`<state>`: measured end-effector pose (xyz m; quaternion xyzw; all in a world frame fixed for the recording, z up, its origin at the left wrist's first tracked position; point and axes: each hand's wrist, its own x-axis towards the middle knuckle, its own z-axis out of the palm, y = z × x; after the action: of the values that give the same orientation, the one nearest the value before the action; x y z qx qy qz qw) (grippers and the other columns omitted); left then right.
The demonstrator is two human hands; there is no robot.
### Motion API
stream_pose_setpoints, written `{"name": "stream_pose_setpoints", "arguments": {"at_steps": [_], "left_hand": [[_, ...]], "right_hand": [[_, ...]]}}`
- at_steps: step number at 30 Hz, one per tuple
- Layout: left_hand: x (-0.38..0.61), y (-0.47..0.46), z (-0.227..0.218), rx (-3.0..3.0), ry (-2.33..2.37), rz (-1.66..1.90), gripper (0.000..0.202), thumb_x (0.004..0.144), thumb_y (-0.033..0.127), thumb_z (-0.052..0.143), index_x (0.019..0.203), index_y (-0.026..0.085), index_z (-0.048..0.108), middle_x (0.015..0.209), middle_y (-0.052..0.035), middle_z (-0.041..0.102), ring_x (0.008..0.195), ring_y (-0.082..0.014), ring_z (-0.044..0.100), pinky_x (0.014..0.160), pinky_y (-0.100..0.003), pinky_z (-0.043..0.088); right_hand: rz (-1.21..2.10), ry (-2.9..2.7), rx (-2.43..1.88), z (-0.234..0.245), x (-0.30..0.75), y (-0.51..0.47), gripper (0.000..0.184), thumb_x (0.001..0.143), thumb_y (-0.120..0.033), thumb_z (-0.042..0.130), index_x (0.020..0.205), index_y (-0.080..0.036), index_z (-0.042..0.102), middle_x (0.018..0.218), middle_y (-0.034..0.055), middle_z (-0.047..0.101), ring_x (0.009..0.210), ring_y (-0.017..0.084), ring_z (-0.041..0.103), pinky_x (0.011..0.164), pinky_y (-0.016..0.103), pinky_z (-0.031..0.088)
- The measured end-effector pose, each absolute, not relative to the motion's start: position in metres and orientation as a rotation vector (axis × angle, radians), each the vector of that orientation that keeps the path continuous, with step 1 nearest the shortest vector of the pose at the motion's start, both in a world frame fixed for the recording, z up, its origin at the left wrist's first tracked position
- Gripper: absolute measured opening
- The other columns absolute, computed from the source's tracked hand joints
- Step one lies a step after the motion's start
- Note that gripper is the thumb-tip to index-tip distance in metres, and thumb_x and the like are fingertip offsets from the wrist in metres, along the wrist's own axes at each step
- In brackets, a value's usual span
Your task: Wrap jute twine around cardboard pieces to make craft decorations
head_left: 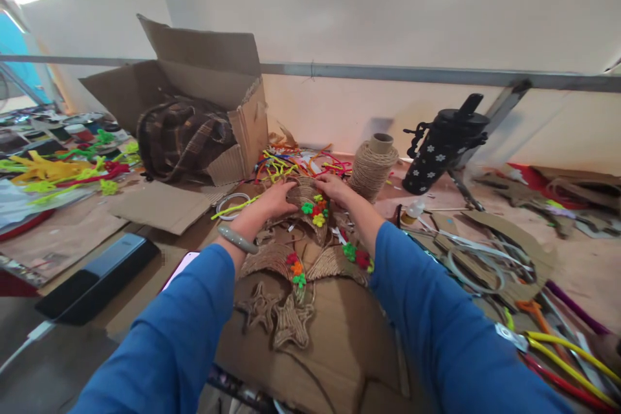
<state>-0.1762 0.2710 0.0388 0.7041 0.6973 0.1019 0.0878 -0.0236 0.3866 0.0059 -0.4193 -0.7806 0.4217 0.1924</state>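
Note:
My left hand [277, 201], with a grey bangle [237, 240] at the wrist, grips the left edge of a twine-wrapped crescent [301, 193]. At its upper right edge, the fingers of my right hand [334, 187] close on the same piece. Small green, red and yellow fuzzy flowers [317, 208] decorate it. Nearer to me lie two more twine-wrapped curved pieces, one on the left [266, 259] and one on the right [334, 263], both with flowers. Below them, two twine stars, a smaller one [258, 308] and a larger one [292, 322], rest on cardboard [349, 330].
Behind my hands stand a twine cone [371, 168] and a black flowered tumbler [441, 149]. An open cardboard box [250, 123] holds a plaid cloth item [184, 136]. Pliers with red and yellow handles [567, 349] lie right, among cardboard scraps [509, 239]. A black device [97, 278] sits left.

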Motion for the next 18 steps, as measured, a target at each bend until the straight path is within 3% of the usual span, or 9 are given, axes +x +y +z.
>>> {"name": "stream_pose_setpoints", "arguments": {"at_steps": [9, 16, 18], "left_hand": [[-0.178, 0.259, 0.045, 2.110, 2.125, 0.318, 0.036, 0.088, 0.031, 0.058, 0.121, 0.018, 0.053, 0.128, -0.0100, 0.054, 0.110, -0.0255, 0.056, 0.090, -0.049, 0.048], [-0.170, 0.242, 0.073, 2.146, 2.171, 0.442, 0.037, 0.085, 0.032, 0.061, 0.119, 0.016, 0.056, 0.126, -0.0106, 0.058, 0.115, -0.0264, 0.055, 0.096, -0.050, 0.044], [-0.163, 0.230, 0.086, 2.158, 2.192, 0.498, 0.046, 0.080, 0.031, 0.067, 0.121, 0.012, 0.056, 0.126, -0.0139, 0.059, 0.120, -0.0275, 0.052, 0.102, -0.046, 0.040]], "right_hand": [[1.227, -2.029, -1.256, -0.001, -0.020, 0.381, 0.033, 0.090, -0.033, 0.055, 0.118, -0.016, 0.055, 0.117, 0.0083, 0.058, 0.097, 0.020, 0.060, 0.081, 0.041, 0.052], [1.044, -2.154, -1.246, -0.013, -0.027, 0.389, 0.032, 0.090, -0.033, 0.056, 0.118, -0.016, 0.055, 0.117, 0.0079, 0.058, 0.098, 0.021, 0.060, 0.081, 0.041, 0.052], [0.941, -2.195, -1.237, -0.013, -0.027, 0.390, 0.032, 0.090, -0.033, 0.055, 0.117, -0.016, 0.055, 0.117, 0.0079, 0.058, 0.098, 0.021, 0.060, 0.081, 0.041, 0.052]]}}
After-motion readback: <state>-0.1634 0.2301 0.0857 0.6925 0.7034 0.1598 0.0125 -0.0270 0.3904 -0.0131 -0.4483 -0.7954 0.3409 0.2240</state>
